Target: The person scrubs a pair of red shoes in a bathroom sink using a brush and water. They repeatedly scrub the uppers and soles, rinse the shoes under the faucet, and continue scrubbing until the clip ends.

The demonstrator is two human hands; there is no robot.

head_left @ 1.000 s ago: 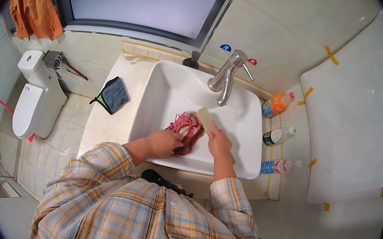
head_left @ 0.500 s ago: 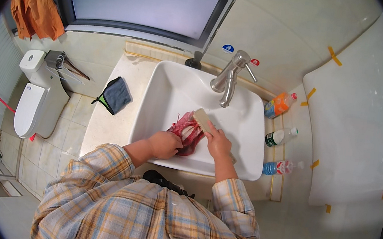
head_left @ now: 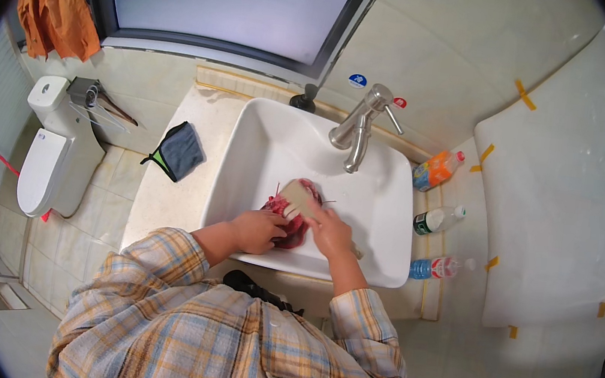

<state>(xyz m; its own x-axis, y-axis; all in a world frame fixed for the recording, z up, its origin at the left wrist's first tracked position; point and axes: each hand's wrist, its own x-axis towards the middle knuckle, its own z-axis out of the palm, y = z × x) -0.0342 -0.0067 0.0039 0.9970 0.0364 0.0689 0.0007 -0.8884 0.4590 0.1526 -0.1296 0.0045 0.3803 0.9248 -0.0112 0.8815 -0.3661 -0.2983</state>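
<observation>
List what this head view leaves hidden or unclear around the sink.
- Red cloth: head view, mostly covered by the left hand and the brush.
- Brush bristles: face down, hidden under its back.
- Right hand fingers: their grip on the brush is too small to read.
- Sink drain: not visible.
- Tap: running water cannot be told.

White toilet [head_left: 49, 158], orange cloth [head_left: 57, 4] by window, dark rag [head_left: 180, 150] on counter, three bottles [head_left: 438, 219] beside wall
</observation>
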